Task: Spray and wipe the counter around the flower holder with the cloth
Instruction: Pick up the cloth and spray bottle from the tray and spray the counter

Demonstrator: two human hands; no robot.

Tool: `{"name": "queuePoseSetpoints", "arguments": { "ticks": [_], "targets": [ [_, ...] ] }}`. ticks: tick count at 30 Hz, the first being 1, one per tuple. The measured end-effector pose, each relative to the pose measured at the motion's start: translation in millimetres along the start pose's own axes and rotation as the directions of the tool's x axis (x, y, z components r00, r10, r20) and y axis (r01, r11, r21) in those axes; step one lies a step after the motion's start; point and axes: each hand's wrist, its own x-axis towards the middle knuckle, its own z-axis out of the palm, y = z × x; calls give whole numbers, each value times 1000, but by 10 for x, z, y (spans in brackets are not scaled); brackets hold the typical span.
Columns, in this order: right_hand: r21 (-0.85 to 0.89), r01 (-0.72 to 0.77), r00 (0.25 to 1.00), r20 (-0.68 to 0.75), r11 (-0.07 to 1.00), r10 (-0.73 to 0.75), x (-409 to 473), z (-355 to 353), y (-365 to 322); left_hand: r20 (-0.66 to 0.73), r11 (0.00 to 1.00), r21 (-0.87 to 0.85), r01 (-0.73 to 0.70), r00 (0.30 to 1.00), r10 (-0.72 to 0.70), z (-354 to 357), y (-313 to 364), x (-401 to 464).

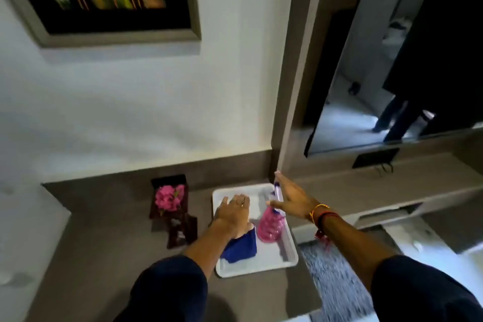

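1. Your supplies sit together in the white tray (283,260) on the grey counter (109,217), probably so that cloth and spray can be carried as one load. The tray lies to the right of the flower holder (170,197), near it but apart.
2. Your left hand (232,213) lies flat, palm down, fingers spread over the blue cloth (241,247). It seems to be reaching for the cloth or pressing on it, not yet closed round it.
3. Your right hand (290,198) is open, fingers extended, beside the neck and white trigger head of the pink spray bottle (270,225). The bottle stands upright in the tray; I judge the hand is about to take it, not gripping it.
4. The flower holder, a dark box with pink blooms, stands near the back wall with a smaller dark piece (183,230) just in front; the counter around it is what you must wipe.
5. Hard to tell:
   - whether your right palm touches the trigger, since motion blurs it
   - how much cloth lies beneath your left hand
   - what the pale patch in the tray beyond your left hand is
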Motion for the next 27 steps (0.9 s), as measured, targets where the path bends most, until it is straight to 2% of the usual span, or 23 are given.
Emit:
{"name": "queuePoseSetpoints", "arguments": {
  "ticks": [3,6,11,18,22,26,27],
  "targets": [
    [182,-12,1000,25,983,8,9,208,314,167,999,18,27,986,-30,520,104,16],
    [311,-24,1000,19,950,19,32,464,545,235,996,37,77,968,-84,966,162,-39],
    [369,73,991,-132,926,-26,291,693,603,78,991,42,130,988,-133,1259,190,31],
    [348,140,949,-314,927,-25,378,870,504,-21,987,159,27,999,-24,1319,72,82],
    [250,125,940,-341,960,-34,370,808,295,-167,990,116,86,984,-65,1142,12,9],
    [125,162,930,-352,979,-109,323,704,-137,-341,992,124,37,940,7,869,-198,-260],
    [97,177,924,-360,979,-131,305,687,-271,-349,990,124,67,937,-20,803,-251,-333]
  ]
}}
